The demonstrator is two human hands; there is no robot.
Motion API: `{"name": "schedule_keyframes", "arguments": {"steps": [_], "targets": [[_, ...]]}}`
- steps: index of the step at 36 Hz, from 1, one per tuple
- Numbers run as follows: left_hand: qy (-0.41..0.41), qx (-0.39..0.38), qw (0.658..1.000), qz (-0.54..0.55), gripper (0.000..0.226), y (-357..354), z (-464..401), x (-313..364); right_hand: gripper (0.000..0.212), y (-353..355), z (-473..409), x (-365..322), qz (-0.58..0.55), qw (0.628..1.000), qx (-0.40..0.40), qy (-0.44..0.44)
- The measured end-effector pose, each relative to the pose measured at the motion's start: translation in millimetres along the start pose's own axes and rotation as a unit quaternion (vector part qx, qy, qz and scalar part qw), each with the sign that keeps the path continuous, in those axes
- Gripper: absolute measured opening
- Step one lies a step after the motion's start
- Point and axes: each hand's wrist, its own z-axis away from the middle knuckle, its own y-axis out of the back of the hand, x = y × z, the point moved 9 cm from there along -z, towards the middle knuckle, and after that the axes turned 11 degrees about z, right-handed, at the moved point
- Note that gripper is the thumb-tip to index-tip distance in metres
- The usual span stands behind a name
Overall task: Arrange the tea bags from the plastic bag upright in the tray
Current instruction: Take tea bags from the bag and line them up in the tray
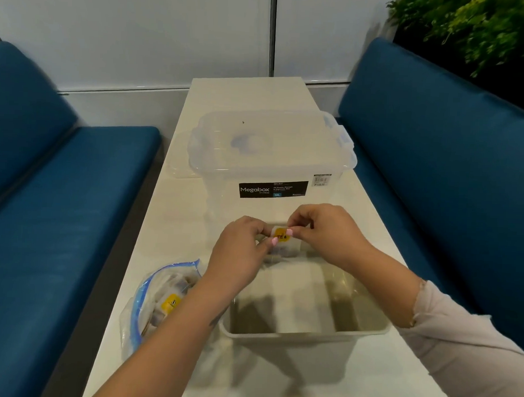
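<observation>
A white tea bag (284,243) with a yellow label hangs upright over the far end of the shallow white tray (303,336). My left hand (241,251) pinches its top left corner and my right hand (322,233) pinches its top right corner. Its lower edge sits near the tray's far wall. On the table left of the tray lies a clear plastic zip bag (159,301) with a blue seal, holding several more tea bags. The bag's mouth is open towards the tray.
A clear storage box (271,157) with a black "Megabox" label stands on the white table (176,225) just beyond the tray, a lid beside it. Blue benches (61,221) flank the table on both sides. A plant (474,33) fills the top right corner.
</observation>
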Motion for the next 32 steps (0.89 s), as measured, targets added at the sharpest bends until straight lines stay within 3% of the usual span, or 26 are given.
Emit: {"name": "schedule_keyframes", "arguments": {"steps": [8,12,32], "targets": [[0.000,0.007,1.000,-0.027,0.038,6,5,-19,0.005,-18,-10,39,0.122,0.992,-0.004,-0.044],[0.010,0.004,0.999,-0.035,0.040,6,11,-27,0.013,-35,-14,48,0.194,0.980,-0.003,-0.042],[0.016,0.015,0.999,-0.024,0.039,10,16,-33,0.021,-70,-28,58,0.271,0.962,-0.014,-0.035]]}}
